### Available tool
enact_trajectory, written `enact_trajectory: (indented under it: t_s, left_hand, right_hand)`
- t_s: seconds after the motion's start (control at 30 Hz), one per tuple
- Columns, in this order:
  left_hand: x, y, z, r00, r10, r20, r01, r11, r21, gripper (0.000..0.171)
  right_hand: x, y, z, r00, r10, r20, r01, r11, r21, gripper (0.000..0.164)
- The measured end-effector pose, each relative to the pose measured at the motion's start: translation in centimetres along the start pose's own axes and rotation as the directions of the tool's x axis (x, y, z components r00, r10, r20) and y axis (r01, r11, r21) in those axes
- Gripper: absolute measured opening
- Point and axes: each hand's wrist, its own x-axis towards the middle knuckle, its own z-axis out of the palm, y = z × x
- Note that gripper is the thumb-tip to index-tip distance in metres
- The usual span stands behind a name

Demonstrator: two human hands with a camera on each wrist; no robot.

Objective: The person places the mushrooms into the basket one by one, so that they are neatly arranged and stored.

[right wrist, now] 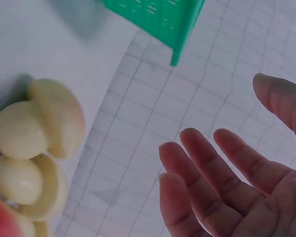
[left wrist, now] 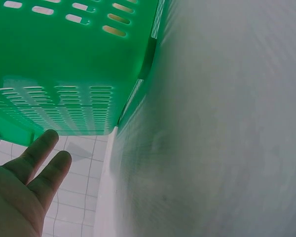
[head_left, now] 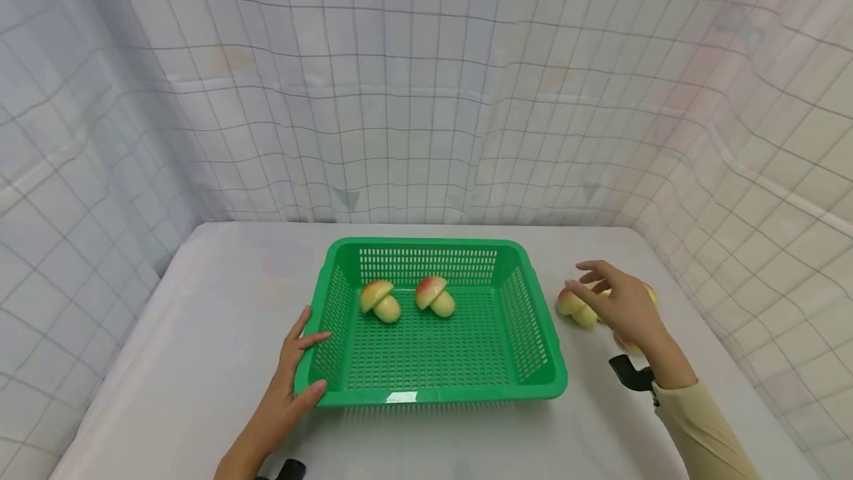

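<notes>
A green plastic basket [head_left: 466, 394] stands on the white-covered table. Two toy-like mushrooms, with pale yellow stems and red-yellow caps, lie in its back half: a left mushroom [head_left: 386, 308] and a right mushroom [head_left: 441, 304]. My left hand [head_left: 285, 376] rests at the basket's left side, fingers spread, thumb and a finger over the rim. To the right of the basket, my right hand [head_left: 628, 306] hovers with relaxed fingers and holds nothing. Below it lie several more mushrooms, among them one mushroom [head_left: 578, 308] at their left edge. The hand partly hides the others.
A white table cover [head_left: 226, 302] spreads around the basket. Grid-patterned curtains [head_left: 413, 95] hang behind the table and on both sides. In the right wrist view, a mushroom cap [right wrist: 64, 118] and others lie close together at the left.
</notes>
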Motion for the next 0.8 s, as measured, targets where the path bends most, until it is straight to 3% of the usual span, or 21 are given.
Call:
enact_trajectory:
  t_s: [0.23, 0.57, 0.8]
  left_hand:
    - [0.0, 0.1, -0.1, 1.0, 0.003, 0.002, -0.003, 1.0, 0.025, 0.058]
    - [-0.1, -0.1, -0.1, 1.0, 0.016, -0.001, -0.016, 1.0, -0.008, 0.058]
    - [-0.2, 0.3, 0.0, 1.0, -0.003, -0.001, 0.003, 1.0, 0.017, 0.058]
  right_hand:
    - [-2.6, 3.5, -0.4, 0.988, 0.122, -0.091, -0.129, 0.989, -0.068, 0.056]
    - [-4.8, 5.8, -0.1, 0.973, 0.224, -0.052, -0.228, 0.966, -0.124, 0.066]
    - [-5.5, 6.3, 0.4, 0.965, 0.264, -0.004, -0.261, 0.951, -0.165, 0.072]
